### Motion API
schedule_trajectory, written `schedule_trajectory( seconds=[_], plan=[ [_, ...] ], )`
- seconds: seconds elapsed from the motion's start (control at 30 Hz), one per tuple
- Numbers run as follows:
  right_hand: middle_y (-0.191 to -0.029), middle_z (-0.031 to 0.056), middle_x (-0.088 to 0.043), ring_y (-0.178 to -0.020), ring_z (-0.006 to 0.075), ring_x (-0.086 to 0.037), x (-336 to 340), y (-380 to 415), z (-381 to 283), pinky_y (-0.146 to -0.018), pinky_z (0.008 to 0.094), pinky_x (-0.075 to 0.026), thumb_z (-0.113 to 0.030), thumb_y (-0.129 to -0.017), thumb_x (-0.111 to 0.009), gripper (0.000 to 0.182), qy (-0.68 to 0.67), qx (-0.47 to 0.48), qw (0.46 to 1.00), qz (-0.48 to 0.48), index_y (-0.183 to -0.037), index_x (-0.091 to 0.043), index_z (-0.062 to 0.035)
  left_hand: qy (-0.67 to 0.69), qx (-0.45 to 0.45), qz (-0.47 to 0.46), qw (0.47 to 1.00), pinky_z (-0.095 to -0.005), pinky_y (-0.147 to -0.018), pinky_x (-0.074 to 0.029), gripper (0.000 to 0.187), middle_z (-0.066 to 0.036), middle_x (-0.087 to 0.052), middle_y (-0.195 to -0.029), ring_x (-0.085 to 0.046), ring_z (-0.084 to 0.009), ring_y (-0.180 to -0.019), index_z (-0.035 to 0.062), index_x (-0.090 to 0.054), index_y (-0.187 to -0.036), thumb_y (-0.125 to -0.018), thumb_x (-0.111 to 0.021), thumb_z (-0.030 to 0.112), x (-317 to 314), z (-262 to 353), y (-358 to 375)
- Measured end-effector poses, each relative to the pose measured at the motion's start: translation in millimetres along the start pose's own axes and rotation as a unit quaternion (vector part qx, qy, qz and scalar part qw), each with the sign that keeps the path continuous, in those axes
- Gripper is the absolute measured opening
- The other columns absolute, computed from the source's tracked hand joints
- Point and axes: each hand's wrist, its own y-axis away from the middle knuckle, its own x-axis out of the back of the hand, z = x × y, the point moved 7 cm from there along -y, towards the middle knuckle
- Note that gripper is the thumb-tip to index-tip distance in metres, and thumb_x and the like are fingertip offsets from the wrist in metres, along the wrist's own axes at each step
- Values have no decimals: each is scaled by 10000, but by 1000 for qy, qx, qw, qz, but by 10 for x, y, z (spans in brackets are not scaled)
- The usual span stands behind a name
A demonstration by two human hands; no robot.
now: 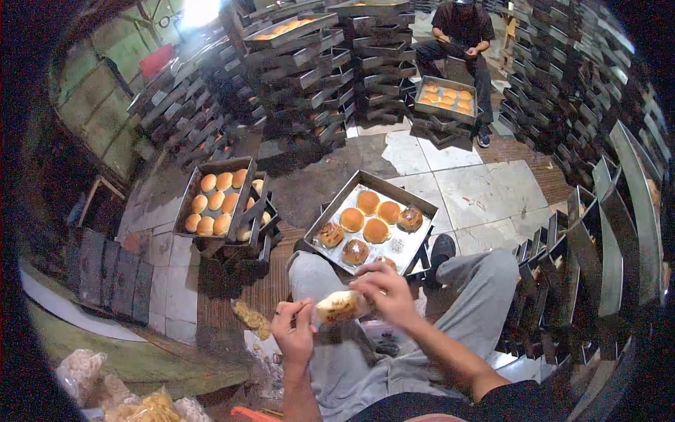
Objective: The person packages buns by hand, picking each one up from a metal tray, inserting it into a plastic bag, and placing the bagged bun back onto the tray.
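Note:
A bun in a clear plastic bag [337,307] is held up over my lap, its pale side and browned patch showing. My left hand [292,330] pinches the bag's left end, thumb and fingers together. At the other end, my right hand [385,290] has its fingers closed on the plastic; it is slightly blurred. Just beyond my hands sits a square metal tray [320,216] with a white lining. Plain golden buns [376,231] lie in its middle, and shiny, darker buns that look bagged [355,252] lie nearer its edges. One bun is partly hidden behind my right hand.
To the left, a tray of buns [213,204] tops a small stack. Tall stacks of metal trays [302,91] line the back and the right side [569,274]. Another person [460,35] sits at the back by a bun tray [445,100]. Plastic bags [140,404] lie at lower left.

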Motion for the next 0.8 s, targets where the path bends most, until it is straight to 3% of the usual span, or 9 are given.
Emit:
schedule_trajectory(
  seconds=[0.03, 0.1, 0.13, 0.2, 0.3, 0.37, 0.63, 0.67, 0.8],
  plan=[
    [-1001, 81, -706, -895, 174, -677, -37, 4, 194, -764, 297, -542, -91, -893, -745, 175, -88, -108, 990, -23, -1054, -759, -22, 18, 30, -2, 999, -275, -637, -499, 55, -77, -653, -916, -627, -143, -755, -9, -696, -956, -922, -718, 28, -30, -5, 19],
    [-1001, 82, -728, -912, 164, -684, 6, 65, 52, -803, 297, -542, -106, -898, -741, 157, -95, -174, 980, -33, -1028, -767, -22, 92, 59, 10, 994, -284, -616, -504, 66, -65, -635, -840, -630, -135, -764, -4, -686, -930, -930, -720, 52, -27, -216, 10],
    [-1001, 82, -749, -928, 153, -691, -3, 72, 4, -841, 297, -543, -122, -903, -737, 146, -96, -243, 964, -48, -1002, -775, -22, 17, -25, 25, 999, -294, -619, -505, 80, -54, -621, -810, -624, -129, -763, 1, -679, -922, -929, -727, 63, 1, -100, -48],
    [-948, 77, -764, -889, 137, -685, -42, -55, 125, -824, 297, -537, -163, -899, -754, 172, -98, -199, 975, -10, -994, -773, -21, -41, -90, 33, 995, -325, -624, -500, 115, -54, -615, -768, -616, -144, -737, 11, -662, -908, -924, -742, 93, -24, 55, -110],
    [-773, -8, -682, -594, 76, -554, -298, -338, 380, -532, 247, -433, -235, -882, -784, 239, -148, -267, 952, -37, -983, -753, -21, -161, -128, 28, 978, -370, -641, -478, 162, -97, -650, -779, -605, -230, -679, 23, -647, -904, -921, -750, 146, -174, 89, -487],
    [-685, -39, -600, -524, 49, -487, -378, -385, 792, -454, 233, -354, -247, -903, -777, 201, -257, -348, 901, 11, -907, -710, -57, -136, -57, 55, 988, -388, -649, -477, 167, -125, -662, -798, -606, -282, -687, 27, -648, -909, -926, -741, 165, 38, 128, -601],
    [-759, -20, -639, -603, 48, -521, -562, -454, 504, -533, 219, -381, -191, -892, -788, 171, -211, -350, 913, -7, -915, -705, -43, -22, 33, 86, 996, -307, -592, -458, 179, -72, -643, -707, -551, -131, -617, 10, -663, -893, -929, -750, 162, 386, -241, -622],
    [-764, -20, -641, -611, 43, -518, -512, -516, 414, -542, 219, -384, -192, -892, -787, 171, -186, -327, 926, 3, -915, -706, -43, 4, 40, 68, 997, -261, -704, -463, 165, -13, -639, -808, -556, -71, -769, 14, -651, -897, -932, -747, 144, 367, -196, -659],
    [-733, -20, -614, -570, 50, -502, -786, -781, 456, -490, 237, -372, -199, -918, -751, 159, -180, -321, 926, -85, -918, -702, -47, -171, -80, 30, 982, -315, -685, -467, 198, -93, -631, -781, -599, -181, -730, 14, -599, -869, -943, -726, 147, 154, 16, -922]
  ],
)
